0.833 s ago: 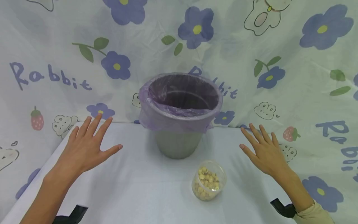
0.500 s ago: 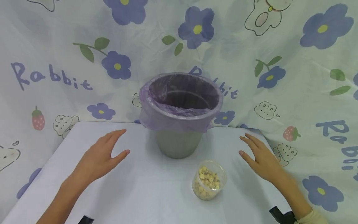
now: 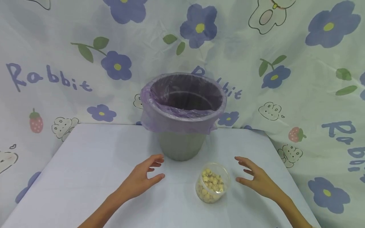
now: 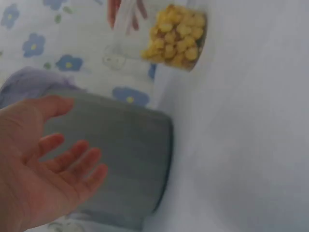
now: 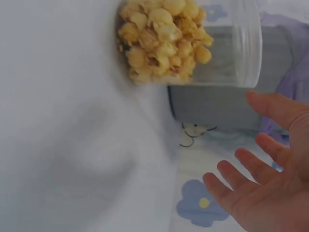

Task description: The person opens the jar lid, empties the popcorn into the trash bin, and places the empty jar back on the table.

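Note:
A clear plastic jar (image 3: 210,193) of popcorn (image 5: 159,41) stands upright on the white table, its top uncovered. My left hand (image 3: 140,181) hovers to its left with fingers relaxed and thumb apart, holding nothing. On the jar's other side my right hand (image 3: 258,179) hangs nearer to it, palm facing in and fingers loosely bent. Behind the jar is a grey trash can (image 3: 181,145) with a purple bag (image 3: 182,125) folded over its rim. In the left wrist view, the left hand (image 4: 53,164) overlaps the can's side.
The white tabletop (image 3: 85,164) runs back to a hanging cloth (image 3: 159,19) printed with blue flowers and rabbits. The trash can stands close to that cloth, at the table's back edge. Its opening faces up and toward me.
Both hands have come down and inward from the two sides toward the jar, the left travelling farther. Their spread fingers have relaxed into a slight bend. Jar and trash can stay put.

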`<state>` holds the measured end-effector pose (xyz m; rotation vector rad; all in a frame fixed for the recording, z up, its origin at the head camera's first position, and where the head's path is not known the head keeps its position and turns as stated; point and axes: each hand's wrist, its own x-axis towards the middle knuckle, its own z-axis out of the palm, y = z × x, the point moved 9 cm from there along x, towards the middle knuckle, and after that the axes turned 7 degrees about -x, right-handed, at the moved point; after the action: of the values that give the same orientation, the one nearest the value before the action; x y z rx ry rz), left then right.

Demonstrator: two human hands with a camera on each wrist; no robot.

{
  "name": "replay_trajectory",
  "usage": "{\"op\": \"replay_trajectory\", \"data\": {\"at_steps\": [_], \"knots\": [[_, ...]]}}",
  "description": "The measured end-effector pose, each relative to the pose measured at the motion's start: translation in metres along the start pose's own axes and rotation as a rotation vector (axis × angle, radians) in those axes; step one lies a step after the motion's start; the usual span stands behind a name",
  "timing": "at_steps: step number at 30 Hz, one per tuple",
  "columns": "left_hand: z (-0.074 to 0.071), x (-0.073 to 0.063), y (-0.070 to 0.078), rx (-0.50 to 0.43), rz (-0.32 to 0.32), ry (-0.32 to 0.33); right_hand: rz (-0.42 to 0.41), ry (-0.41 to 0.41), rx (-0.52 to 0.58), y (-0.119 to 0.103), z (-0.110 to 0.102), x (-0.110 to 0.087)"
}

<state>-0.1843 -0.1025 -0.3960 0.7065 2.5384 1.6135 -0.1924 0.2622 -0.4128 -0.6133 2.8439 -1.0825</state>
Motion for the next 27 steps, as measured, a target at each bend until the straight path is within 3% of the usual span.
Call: {"op": "replay_trajectory", "data": {"at_steps": [7,14,27], "knots": [[0.045,0.005,-0.015,-0.187,-0.055,-0.116,0.051,-0.125,0.229,0.012,0.034,-0.009],[0.083,0.01,-0.022,-0.304,-0.105,-0.191,0.094,-0.18,0.351,0.016,0.062,-0.011],[0.137,0.019,-0.032,-0.396,-0.173,-0.248,0.133,-0.202,0.397,0.016,0.091,-0.01]]}}
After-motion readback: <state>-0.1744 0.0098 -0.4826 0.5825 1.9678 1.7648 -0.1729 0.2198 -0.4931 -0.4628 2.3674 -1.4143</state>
